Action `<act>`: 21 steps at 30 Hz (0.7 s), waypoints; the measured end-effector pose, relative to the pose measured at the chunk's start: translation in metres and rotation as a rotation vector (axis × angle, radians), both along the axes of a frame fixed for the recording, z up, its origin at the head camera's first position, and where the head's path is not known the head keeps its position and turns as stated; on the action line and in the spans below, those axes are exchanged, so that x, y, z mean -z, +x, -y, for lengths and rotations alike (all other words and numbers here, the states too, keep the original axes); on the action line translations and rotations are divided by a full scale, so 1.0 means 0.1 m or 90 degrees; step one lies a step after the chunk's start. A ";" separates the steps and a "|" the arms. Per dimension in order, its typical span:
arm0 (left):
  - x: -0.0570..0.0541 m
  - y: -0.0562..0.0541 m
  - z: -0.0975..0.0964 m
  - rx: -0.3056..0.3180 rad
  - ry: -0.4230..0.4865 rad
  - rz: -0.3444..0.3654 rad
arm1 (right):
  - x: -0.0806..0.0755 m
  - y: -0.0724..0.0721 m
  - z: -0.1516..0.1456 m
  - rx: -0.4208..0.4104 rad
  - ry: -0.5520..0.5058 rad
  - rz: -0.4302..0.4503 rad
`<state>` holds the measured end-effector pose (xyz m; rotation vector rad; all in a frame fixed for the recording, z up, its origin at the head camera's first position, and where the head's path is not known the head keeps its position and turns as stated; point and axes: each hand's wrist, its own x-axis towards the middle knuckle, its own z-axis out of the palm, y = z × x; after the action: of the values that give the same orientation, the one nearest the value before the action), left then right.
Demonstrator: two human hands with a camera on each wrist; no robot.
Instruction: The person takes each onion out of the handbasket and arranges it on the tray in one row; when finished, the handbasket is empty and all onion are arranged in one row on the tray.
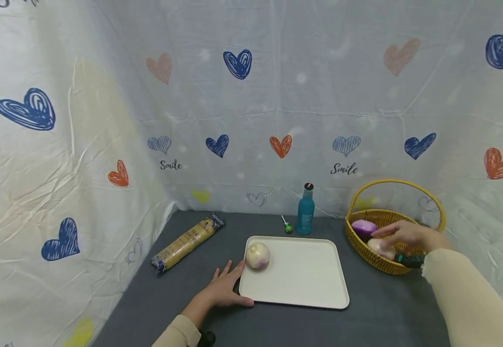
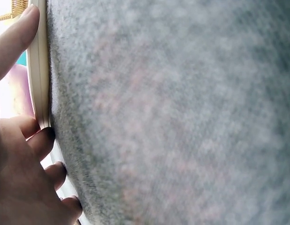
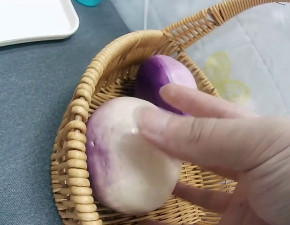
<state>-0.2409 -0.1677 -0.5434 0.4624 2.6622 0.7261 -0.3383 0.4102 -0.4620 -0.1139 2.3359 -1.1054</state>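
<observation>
My left hand (image 1: 223,290) rests at the near left corner of a white tray (image 1: 301,274), fingers spread, with fingertips and thumb (image 2: 18,40) touching its rim. A white-and-purple turnip (image 1: 257,256) sits on the tray close to that hand. On the right, my right hand (image 1: 409,236) reaches into a wicker basket (image 1: 374,262). It holds a second turnip (image 3: 131,159) there, thumb on top and other fingers at the far side, partly hidden. A glossy purple vegetable (image 3: 156,79) lies beside it, near my index finger.
A bag of dry noodles (image 1: 188,243) lies at the left of the grey table. Behind the tray stand a blue bottle (image 1: 305,214) and a small green lollipop (image 1: 288,227). A dark green object (image 1: 409,260) shows in the basket. The basket's handle (image 1: 396,181) arches high.
</observation>
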 end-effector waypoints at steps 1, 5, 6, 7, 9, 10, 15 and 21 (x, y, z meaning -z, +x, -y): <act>0.00 0.00 0.00 0.000 -0.001 0.000 | 0.01 0.01 0.00 0.001 -0.002 0.008; -0.02 0.02 -0.01 0.005 -0.003 -0.013 | 0.07 0.05 0.00 0.015 -0.024 0.031; -0.03 0.02 -0.01 0.005 -0.006 -0.014 | 0.08 0.05 0.00 0.018 -0.033 0.032; -0.03 0.02 -0.01 0.004 -0.008 -0.016 | 0.09 0.06 0.00 0.019 -0.037 0.029; -0.03 0.03 -0.01 0.004 -0.010 -0.020 | 0.09 0.06 0.00 0.025 -0.042 0.026; -0.03 0.03 -0.01 0.004 -0.010 -0.021 | 0.10 0.07 0.00 0.027 -0.040 0.023; -0.02 0.02 -0.01 0.006 -0.004 -0.016 | 0.07 0.08 -0.02 0.028 -0.014 0.008; -0.03 0.03 -0.01 0.006 -0.003 -0.019 | -0.08 0.09 -0.03 0.018 -0.010 -0.012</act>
<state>-0.2379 -0.1669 -0.5403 0.4878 2.6878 0.7145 -0.3289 0.4129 -0.4540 -0.0982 2.3521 -1.1403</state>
